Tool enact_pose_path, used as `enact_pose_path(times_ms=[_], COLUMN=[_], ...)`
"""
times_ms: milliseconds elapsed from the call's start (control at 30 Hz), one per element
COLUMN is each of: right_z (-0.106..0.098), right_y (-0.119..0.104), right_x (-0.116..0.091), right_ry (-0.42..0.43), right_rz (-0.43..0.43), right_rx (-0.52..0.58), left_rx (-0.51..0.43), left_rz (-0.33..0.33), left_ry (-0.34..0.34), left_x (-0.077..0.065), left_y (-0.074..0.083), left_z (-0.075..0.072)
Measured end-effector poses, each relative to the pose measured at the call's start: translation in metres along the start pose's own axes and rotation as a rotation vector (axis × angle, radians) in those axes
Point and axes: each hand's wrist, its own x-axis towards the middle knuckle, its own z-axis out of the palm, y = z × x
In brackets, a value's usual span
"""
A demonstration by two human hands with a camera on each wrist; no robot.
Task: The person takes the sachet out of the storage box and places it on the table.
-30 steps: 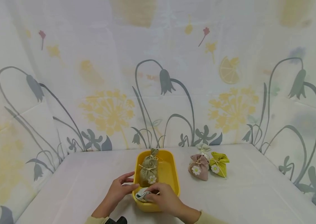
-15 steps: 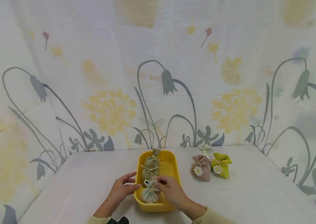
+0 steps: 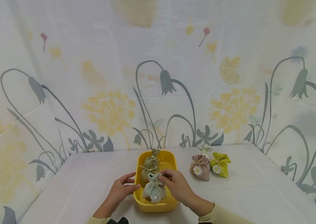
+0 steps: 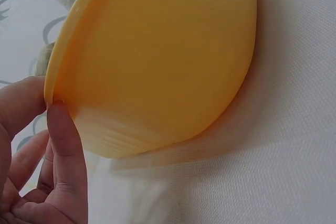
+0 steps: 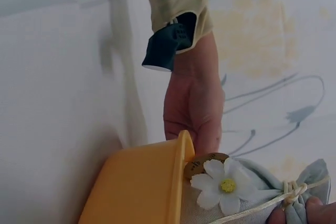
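My right hand pinches the tied neck of a pale grey-blue drawstring sachet at the near end of a yellow plastic tub. A white flower with a yellow centre decorates this sachet in the right wrist view, where the right fingertips show at its neck. Olive-green sachets, seemingly two overlapping, lie behind it along the tub's left side. At the tub's left wall, my left hand pinches the rim between thumb and finger, as the left wrist view shows.
Right of the tub, a dusty-pink sachet, a lime-green sachet and a pale sachet stand close together on the white table. A flower-printed cloth hangs behind and around the table.
The right hand has raised the pale sachet by its neck from the tub's near end and shifted slightly away and to the right. The left hand stays at the rim.
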Motion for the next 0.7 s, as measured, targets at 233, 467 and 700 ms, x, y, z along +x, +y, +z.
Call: enact_pose_path(times_ms=[233, 467, 700], right_z=[-0.016, -0.036, -0.062], right_y=[-0.009, -0.016, -0.020], right_x=[-0.005, -0.015, -0.027], right_ry=[-0.005, 0.040, 0.113], right_rz=[-0.013, -0.004, 0.007], right_rx=[-0.005, -0.031, -0.032], left_rx=[-0.006, -0.014, 0.001], left_rz=[0.004, -0.028, -0.014], left_ry=[0.007, 0.005, 0.018], left_x=[-0.001, -0.001, -0.001], left_y=[0.000, 0.000, 0.002], left_z=[0.000, 0.001, 0.001])
